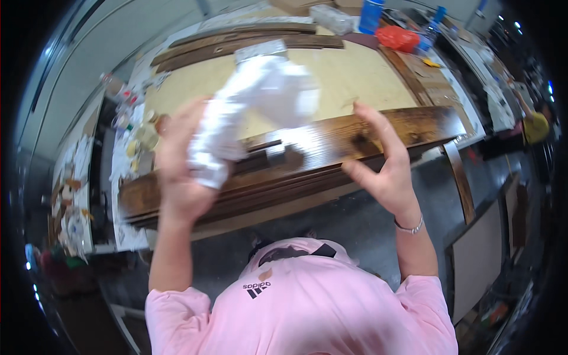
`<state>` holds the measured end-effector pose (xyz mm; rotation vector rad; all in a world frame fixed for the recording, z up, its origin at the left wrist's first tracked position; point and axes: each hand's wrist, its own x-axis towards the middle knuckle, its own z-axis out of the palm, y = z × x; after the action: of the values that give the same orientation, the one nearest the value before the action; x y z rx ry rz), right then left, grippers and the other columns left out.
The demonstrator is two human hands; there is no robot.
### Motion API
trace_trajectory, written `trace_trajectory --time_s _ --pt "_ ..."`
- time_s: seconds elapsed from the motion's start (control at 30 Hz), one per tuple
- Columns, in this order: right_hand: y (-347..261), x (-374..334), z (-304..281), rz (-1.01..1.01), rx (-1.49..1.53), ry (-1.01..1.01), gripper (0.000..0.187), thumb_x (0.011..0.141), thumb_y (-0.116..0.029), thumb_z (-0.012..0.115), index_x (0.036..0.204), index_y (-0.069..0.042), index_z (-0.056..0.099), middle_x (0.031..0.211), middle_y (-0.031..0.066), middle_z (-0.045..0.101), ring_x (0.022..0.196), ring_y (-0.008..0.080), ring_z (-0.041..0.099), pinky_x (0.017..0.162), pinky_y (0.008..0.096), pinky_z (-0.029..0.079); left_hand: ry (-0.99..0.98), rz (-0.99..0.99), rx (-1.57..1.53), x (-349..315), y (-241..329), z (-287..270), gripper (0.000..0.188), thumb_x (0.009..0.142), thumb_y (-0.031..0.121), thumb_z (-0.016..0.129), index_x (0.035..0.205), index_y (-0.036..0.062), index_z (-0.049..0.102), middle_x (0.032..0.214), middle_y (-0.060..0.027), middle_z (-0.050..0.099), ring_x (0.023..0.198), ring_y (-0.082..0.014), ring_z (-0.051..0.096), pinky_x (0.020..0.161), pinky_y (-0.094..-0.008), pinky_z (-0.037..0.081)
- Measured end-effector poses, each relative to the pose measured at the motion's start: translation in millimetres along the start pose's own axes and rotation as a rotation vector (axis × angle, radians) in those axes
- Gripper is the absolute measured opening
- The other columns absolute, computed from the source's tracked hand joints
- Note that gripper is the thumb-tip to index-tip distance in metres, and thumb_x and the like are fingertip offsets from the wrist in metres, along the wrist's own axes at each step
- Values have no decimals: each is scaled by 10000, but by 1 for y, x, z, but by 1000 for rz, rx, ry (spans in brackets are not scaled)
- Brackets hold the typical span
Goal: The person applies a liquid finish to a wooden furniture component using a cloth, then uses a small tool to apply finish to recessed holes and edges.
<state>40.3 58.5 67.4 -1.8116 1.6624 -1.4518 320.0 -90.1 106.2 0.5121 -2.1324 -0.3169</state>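
Observation:
My left hand [183, 163], smeared by motion, holds a crumpled white cloth-like sheet [254, 89], also blurred; whether it is cloth, paper or plastic I cannot tell. The sheet hangs over a glossy brown wooden board [331, 142] that lies across the table on a stack of similar boards [284, 183]. My right hand [384, 171] is open above the right part of the board, thumb and fingers spread, holding nothing. Between my hands, a dark thing with a shiny metallic band [276, 152] lies at the board, partly hidden by the sheet.
Long brown wooden strips [248, 44] lie at the far side of the pale tabletop [337, 77]. A red plastic bag [397, 38] and a blue container [371, 16] stand far right. Bottles [118, 89] line the left side. Another person [532, 127] is at the right.

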Motion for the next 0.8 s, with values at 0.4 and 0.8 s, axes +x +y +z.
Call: trace_trajectory --time_s 0.4,0.8 --pt "-41 60 149 -330 -477 -528 1029 609 -382 924 1413 54 451 1354 218 523 1285 379 488 1118 465 367 -423 -145 493 -93 -1 -36 435 850 170 709 1267 60 653 1391 -185 591 1307 -364 537 1136 -478 388" --pt "-41 58 152 -249 -400 -534 951 543 -221 928 1367 -1 509 1279 165 582 1199 349 542 1065 445 412 -321 -19 282 -102 -12 -52 337 774 80 741 1110 104 751 1108 -104 729 1077 -290 684 984 -437 529"
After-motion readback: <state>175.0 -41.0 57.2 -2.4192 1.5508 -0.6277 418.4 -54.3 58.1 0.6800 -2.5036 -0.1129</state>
